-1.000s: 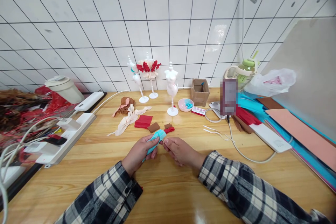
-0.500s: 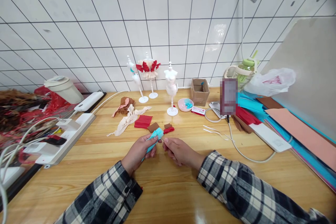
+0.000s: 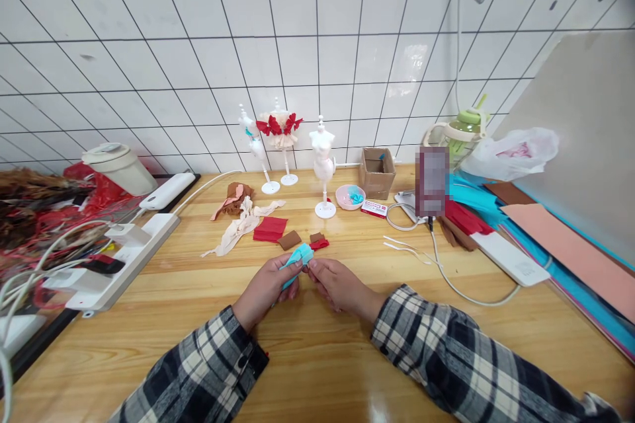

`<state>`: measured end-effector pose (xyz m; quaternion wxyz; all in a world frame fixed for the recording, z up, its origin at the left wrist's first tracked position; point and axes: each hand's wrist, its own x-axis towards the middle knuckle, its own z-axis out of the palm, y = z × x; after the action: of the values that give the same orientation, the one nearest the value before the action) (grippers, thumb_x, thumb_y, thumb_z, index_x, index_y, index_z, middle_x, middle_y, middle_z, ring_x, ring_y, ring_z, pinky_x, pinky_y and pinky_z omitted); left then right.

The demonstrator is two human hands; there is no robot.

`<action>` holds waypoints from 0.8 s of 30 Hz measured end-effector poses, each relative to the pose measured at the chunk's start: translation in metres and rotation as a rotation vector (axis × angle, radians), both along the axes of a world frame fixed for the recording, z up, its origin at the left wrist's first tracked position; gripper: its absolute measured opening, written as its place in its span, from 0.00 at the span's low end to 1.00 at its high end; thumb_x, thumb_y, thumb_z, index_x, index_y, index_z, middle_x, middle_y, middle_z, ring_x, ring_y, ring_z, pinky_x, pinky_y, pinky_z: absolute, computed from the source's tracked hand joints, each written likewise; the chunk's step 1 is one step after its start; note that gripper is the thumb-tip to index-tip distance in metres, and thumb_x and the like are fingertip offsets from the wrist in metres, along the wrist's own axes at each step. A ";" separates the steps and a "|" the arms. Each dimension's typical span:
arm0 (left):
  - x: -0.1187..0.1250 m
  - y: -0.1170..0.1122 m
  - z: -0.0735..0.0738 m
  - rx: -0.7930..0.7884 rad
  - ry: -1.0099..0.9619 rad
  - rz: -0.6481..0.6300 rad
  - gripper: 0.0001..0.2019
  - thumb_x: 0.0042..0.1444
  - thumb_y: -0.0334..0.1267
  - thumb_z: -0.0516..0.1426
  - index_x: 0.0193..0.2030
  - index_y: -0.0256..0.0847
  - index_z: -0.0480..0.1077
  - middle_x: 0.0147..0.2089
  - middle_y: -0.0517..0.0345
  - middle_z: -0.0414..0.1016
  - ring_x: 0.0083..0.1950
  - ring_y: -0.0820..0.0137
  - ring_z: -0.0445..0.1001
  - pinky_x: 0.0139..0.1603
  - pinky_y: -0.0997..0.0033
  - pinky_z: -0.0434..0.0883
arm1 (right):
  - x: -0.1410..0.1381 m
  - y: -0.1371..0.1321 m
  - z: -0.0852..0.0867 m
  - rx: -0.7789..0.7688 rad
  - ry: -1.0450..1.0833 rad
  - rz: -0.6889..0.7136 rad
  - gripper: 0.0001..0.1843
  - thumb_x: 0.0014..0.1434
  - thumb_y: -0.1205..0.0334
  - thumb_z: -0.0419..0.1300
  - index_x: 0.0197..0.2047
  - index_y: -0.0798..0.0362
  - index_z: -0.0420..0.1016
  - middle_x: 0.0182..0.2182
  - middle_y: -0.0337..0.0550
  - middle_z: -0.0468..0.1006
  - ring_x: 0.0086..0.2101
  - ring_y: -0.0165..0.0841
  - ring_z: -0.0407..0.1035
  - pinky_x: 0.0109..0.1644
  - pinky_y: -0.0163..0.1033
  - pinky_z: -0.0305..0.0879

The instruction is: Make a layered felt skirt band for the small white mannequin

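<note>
My left hand (image 3: 265, 289) and my right hand (image 3: 337, 285) meet over the middle of the wooden table (image 3: 317, 363). Both pinch a small folded strip of turquoise crepe paper (image 3: 299, 256), the left hand from below and behind, the right at its right end. Just beyond the hands lie red paper pieces (image 3: 270, 229) and small brown pieces (image 3: 290, 240). Further back stand three small white dress forms; the bare one (image 3: 323, 164) is nearest, and another (image 3: 280, 133) wears cream paper with red bows.
A white power strip (image 3: 124, 252) with cables lies at the left. A cardboard box (image 3: 378, 172), a pink dish (image 3: 350, 197), a phone on a cable (image 3: 433, 182) and stacked coloured paper sheets (image 3: 565, 244) fill the right side. Cream and brown scraps (image 3: 241, 211) lie behind.
The hands have barely shifted. The turquoise strip was tilted and turned slightly between the fingertips, and the right fingers closed back onto its end.
</note>
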<state>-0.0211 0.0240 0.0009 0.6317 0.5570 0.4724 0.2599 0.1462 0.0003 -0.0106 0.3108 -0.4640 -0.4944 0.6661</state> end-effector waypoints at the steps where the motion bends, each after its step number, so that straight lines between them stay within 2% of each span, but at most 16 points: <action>1: 0.000 0.000 0.000 0.003 0.000 0.000 0.15 0.57 0.50 0.54 0.35 0.38 0.67 0.14 0.66 0.64 0.15 0.79 0.54 0.16 0.80 0.49 | 0.000 0.000 -0.001 0.017 0.011 -0.001 0.21 0.64 0.43 0.45 0.29 0.50 0.57 0.15 0.29 0.54 0.13 0.23 0.46 0.15 0.30 0.45; 5: 0.000 -0.001 0.002 -0.006 -0.021 0.002 0.15 0.56 0.50 0.54 0.34 0.38 0.67 0.14 0.67 0.62 0.15 0.79 0.54 0.16 0.79 0.48 | 0.000 0.000 -0.001 0.106 0.068 0.010 0.22 0.63 0.42 0.46 0.27 0.51 0.55 0.16 0.29 0.52 0.16 0.23 0.44 0.19 0.31 0.42; 11: -0.003 0.000 0.000 -0.035 -0.057 -0.012 0.15 0.56 0.50 0.54 0.34 0.38 0.66 0.14 0.66 0.62 0.15 0.79 0.53 0.17 0.79 0.47 | -0.003 -0.002 -0.001 0.068 0.098 0.012 0.22 0.64 0.42 0.45 0.27 0.50 0.55 0.16 0.29 0.51 0.16 0.24 0.43 0.18 0.32 0.40; 16: -0.002 -0.002 -0.002 0.005 -0.079 -0.001 0.15 0.57 0.50 0.54 0.33 0.38 0.65 0.14 0.67 0.61 0.16 0.78 0.54 0.18 0.78 0.48 | -0.004 -0.001 -0.013 0.238 0.074 -0.014 0.23 0.63 0.41 0.45 0.28 0.51 0.58 0.19 0.32 0.54 0.18 0.25 0.49 0.20 0.32 0.46; 19: 0.000 -0.004 -0.002 0.040 -0.093 0.014 0.15 0.57 0.51 0.54 0.33 0.38 0.65 0.14 0.68 0.59 0.16 0.79 0.52 0.18 0.77 0.47 | -0.003 0.000 -0.017 0.238 0.080 -0.007 0.23 0.63 0.40 0.45 0.30 0.51 0.59 0.19 0.32 0.55 0.18 0.25 0.50 0.20 0.32 0.47; 24: 0.001 -0.004 -0.002 0.035 -0.104 0.021 0.15 0.57 0.50 0.54 0.32 0.38 0.64 0.14 0.68 0.59 0.16 0.79 0.51 0.18 0.77 0.46 | -0.003 0.000 -0.014 0.234 -0.017 0.007 0.25 0.63 0.39 0.43 0.31 0.51 0.63 0.19 0.35 0.58 0.20 0.27 0.51 0.21 0.32 0.47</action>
<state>-0.0198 0.0199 -0.0014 0.6427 0.5487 0.4400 0.3036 0.1436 -0.0001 -0.0246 0.3563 -0.4282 -0.5730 0.6012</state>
